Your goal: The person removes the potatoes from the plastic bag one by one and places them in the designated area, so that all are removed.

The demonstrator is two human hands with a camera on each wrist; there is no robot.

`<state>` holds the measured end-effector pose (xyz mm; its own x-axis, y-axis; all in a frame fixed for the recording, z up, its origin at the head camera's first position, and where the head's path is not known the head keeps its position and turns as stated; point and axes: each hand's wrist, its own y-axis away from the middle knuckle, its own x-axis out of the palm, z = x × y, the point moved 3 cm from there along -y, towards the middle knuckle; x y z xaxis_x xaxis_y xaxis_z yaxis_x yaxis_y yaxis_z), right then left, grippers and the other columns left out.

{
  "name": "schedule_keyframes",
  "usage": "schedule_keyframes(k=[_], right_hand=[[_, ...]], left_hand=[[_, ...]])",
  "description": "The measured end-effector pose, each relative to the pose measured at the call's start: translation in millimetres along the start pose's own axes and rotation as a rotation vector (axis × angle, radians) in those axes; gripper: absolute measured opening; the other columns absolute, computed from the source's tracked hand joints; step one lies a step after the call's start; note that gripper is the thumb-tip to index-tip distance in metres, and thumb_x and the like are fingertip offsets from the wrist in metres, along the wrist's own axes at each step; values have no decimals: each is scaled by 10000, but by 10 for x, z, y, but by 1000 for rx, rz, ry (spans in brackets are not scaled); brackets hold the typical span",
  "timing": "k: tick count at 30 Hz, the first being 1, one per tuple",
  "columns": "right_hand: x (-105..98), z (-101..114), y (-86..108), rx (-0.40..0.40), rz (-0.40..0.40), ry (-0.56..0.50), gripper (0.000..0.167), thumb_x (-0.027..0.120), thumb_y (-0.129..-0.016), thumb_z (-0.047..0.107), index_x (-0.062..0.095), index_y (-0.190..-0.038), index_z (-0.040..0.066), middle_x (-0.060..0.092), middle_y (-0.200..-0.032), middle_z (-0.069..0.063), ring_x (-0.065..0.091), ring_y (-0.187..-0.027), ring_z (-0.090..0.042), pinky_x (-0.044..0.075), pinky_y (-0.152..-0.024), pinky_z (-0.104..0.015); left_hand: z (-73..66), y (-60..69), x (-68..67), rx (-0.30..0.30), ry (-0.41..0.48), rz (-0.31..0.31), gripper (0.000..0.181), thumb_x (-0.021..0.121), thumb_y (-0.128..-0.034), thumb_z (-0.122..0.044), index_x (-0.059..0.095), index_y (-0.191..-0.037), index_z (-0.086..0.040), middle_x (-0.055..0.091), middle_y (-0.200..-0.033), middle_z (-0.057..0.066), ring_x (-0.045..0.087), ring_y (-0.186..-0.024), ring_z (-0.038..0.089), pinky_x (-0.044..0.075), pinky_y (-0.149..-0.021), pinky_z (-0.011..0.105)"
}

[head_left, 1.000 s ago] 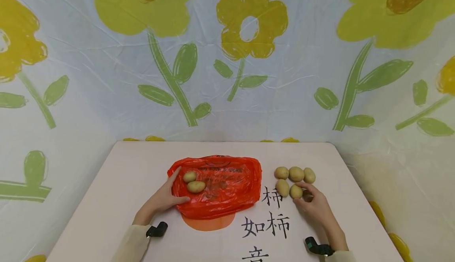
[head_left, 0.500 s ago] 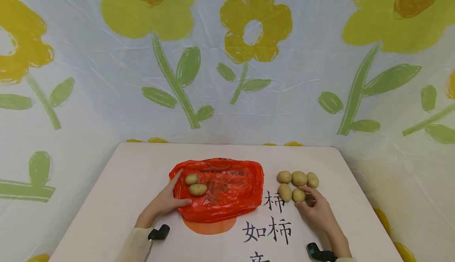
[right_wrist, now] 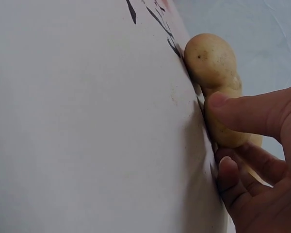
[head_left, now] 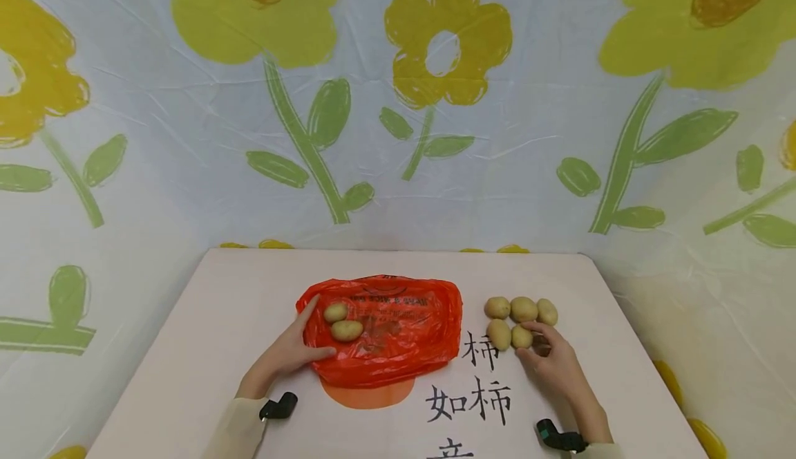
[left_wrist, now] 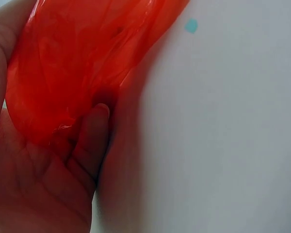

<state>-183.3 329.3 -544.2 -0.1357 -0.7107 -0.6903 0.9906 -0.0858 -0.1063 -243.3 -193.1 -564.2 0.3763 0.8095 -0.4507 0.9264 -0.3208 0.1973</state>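
A red plastic bag lies spread on the table, with two potatoes on its left part. My left hand grips the bag's left end, thumb at the near side and fingers at the far side. In the left wrist view the little finger curls against the red plastic. To the right, several potatoes stand close together in two rows. My right hand pinches the nearest right potato between thumb and fingers. The right wrist view shows the thumb on that potato, another potato beyond it.
The pale table carries black brushed characters and an orange printed shape at the bag's near edge. A flower-printed cloth hangs behind and at both sides. Each wrist wears a black camera.
The head view has shifted slightly. Both hands keep their places, the left at the bag and the right at the same potato, which stays on the table.
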Motion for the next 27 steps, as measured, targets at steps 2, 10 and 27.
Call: schedule_keyframes(k=[2, 10, 27], right_hand=[[-2, 4, 1, -2, -5, 1, 495, 820, -847, 41, 634, -1306, 52, 639, -1294, -198, 660, -1050, -302, 563, -789, -261], [-18, 35, -8, -27, -1, 0, 494, 819, -843, 27, 627, -1298, 32, 619, -1292, -224, 664, -1061, -349, 572, -822, -313], [-277, 376, 10, -193, -148, 69, 482, 804, -870, 76, 619, -1298, -45, 632, -1231, -256, 609, -1087, -409, 553, -728, -317]], left_hand=[[-5, 0, 2, -5, -4, 3, 1191, 861, -815, -413, 47, -1670, -251, 184, -1702, 178, 263, -1529, 449, 355, -1181, 624], [-14, -16, 3, -4, -7, 1, 1184, 857, -818, -418, 48, -1669, -266, 189, -1704, 166, 263, -1531, 444, 353, -1182, 625], [11, -19, 6, -14, 1, 8, 1213, 873, -800, -417, 39, -1669, -269, 195, -1701, 168, 259, -1530, 450, 336, -1184, 645]])
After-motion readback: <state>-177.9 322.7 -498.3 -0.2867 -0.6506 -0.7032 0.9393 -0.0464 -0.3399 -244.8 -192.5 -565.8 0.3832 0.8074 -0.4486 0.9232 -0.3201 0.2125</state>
